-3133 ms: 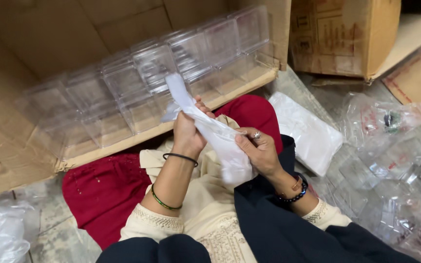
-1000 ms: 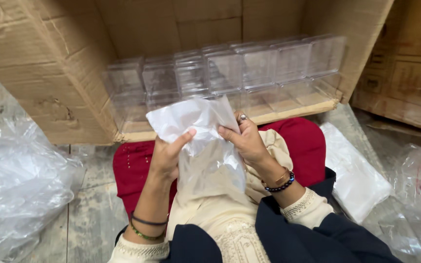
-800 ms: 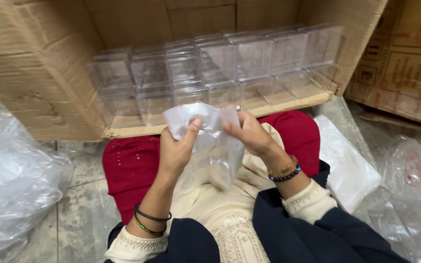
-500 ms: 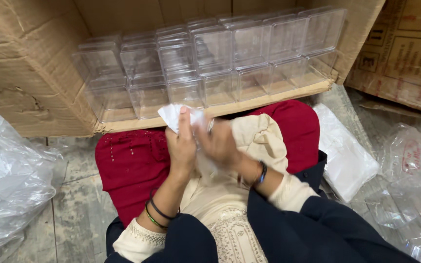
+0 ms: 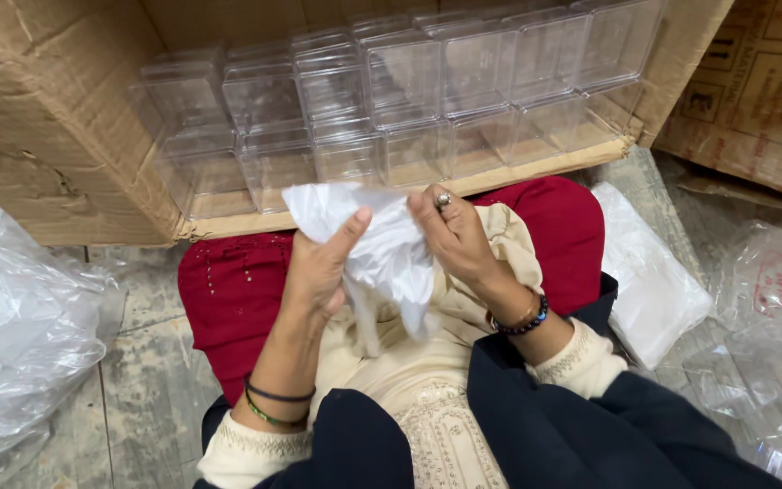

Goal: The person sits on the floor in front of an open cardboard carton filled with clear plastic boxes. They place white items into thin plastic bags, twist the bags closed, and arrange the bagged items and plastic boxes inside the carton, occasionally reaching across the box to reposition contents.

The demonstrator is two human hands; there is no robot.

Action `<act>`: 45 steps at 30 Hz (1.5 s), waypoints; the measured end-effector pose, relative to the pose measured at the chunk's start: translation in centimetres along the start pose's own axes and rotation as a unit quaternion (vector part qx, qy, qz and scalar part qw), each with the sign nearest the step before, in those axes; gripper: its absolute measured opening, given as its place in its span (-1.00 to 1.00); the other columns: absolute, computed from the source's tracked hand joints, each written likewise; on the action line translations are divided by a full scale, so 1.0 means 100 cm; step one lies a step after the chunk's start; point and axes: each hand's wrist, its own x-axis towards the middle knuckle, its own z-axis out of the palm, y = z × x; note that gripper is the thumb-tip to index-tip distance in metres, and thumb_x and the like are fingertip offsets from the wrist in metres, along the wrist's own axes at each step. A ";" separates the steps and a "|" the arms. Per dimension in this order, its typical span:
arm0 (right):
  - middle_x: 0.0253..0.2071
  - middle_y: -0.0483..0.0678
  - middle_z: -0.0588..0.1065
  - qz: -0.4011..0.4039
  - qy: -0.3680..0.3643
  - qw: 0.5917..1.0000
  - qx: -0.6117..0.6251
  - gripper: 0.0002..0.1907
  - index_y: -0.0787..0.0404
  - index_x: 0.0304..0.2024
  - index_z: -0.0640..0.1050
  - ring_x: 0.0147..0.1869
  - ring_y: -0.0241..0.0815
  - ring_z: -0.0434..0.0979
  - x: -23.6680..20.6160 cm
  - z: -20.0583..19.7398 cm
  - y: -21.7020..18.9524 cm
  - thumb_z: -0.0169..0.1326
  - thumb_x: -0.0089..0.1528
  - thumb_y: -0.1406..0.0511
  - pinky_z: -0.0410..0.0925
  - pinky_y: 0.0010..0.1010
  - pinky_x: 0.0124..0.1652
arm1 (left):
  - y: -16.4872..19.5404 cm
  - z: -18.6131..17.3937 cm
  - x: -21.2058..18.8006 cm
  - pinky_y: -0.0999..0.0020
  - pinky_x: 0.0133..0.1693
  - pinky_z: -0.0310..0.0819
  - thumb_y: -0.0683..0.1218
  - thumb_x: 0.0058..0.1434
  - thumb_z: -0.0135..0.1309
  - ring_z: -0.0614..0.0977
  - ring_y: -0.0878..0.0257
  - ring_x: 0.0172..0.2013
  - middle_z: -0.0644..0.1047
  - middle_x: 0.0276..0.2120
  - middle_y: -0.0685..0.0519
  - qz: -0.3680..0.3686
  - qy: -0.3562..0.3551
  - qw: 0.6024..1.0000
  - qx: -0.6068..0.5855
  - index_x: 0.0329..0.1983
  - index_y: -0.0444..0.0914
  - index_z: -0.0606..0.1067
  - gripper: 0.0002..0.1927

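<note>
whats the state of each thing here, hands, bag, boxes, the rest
left hand: gripping the thin white plastic bag, thumb up along it
right hand: pinching the bag's other side
thin white plastic bag: crumpled, held up between both hands
clear plastic boxes: stacked in rows in the carton, looking empty
cardboard carton: on its side, open toward the person
flat white packet: lying on the floor

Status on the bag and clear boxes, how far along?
Done: two tiers of clear plastic boxes already sit stacked in the open cardboard carton. In hand: the left hand and right hand both grip a thin white plastic bag over the lap; whether anything is inside cannot be told. Left: a flat stack of white bags lies on the floor to the right, untouched.
</note>
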 end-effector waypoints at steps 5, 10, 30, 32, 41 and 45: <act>-0.29 -0.19 0.55 0.082 -0.012 0.992 0.092 -0.87 0.18 -0.18 0.55 -0.24 -0.45 0.50 -0.004 -0.009 -0.008 0.20 0.24 0.31 0.40 -0.62 -0.28 | -0.007 0.004 -0.006 0.35 -0.08 0.57 -0.18 0.14 0.35 0.65 0.27 -0.15 0.63 -0.14 -0.01 0.065 0.043 0.995 0.064 -0.03 -0.37 0.55 -0.64; -0.25 -0.15 0.57 0.020 0.009 0.992 0.122 -0.84 0.29 -0.17 0.57 -0.18 -0.45 0.50 -0.003 -0.012 -0.015 0.27 0.27 0.35 0.41 -0.60 -0.17 | -0.013 0.001 -0.006 0.38 -0.09 0.55 -0.18 0.18 0.34 0.63 0.31 -0.18 0.62 -0.17 0.04 0.117 0.056 0.989 0.072 -0.07 -0.37 0.56 -0.70; -0.30 -0.14 0.55 0.011 0.028 0.989 0.145 -0.89 0.28 -0.19 0.58 -0.27 -0.41 0.46 -0.025 -0.001 0.010 0.17 0.36 0.34 0.37 -0.54 -0.22 | -0.015 -0.009 -0.013 0.41 -0.13 0.55 -0.20 0.12 0.33 0.62 0.35 -0.20 0.59 -0.20 0.11 0.057 -0.026 0.997 0.047 -0.04 -0.28 0.53 -0.65; -0.26 -0.14 0.56 -0.004 0.026 0.984 0.174 -0.90 0.27 -0.19 0.57 -0.22 -0.42 0.47 -0.023 0.000 0.015 0.18 0.34 0.35 0.38 -0.55 -0.16 | -0.014 -0.011 -0.011 0.37 -0.16 0.56 -0.23 0.15 0.35 0.62 0.31 -0.23 0.57 -0.24 0.09 0.040 -0.049 0.996 0.056 -0.10 -0.29 0.51 -0.70; -0.26 -0.12 0.54 0.050 -0.007 0.976 0.214 -0.88 0.20 -0.24 0.50 -0.38 -0.49 0.33 -0.021 0.005 0.011 0.10 0.39 0.30 0.25 -0.65 -0.35 | -0.044 -0.020 -0.001 0.50 -0.40 0.33 -0.09 0.29 0.29 0.44 0.46 -0.45 0.49 -0.45 0.21 0.100 0.003 0.979 0.177 -0.30 -0.29 0.54 -0.81; -0.50 -0.16 0.47 0.167 -0.071 0.952 0.247 -0.75 0.14 -0.33 0.44 -0.64 -0.54 0.24 -0.010 0.002 0.004 -0.01 0.42 0.19 0.13 -0.72 -0.62 | -0.037 -0.017 0.003 0.47 -0.49 0.21 0.01 0.37 0.19 0.37 0.42 -0.53 0.42 -0.54 0.14 0.043 -0.003 0.967 0.253 -0.32 -0.30 0.60 -0.72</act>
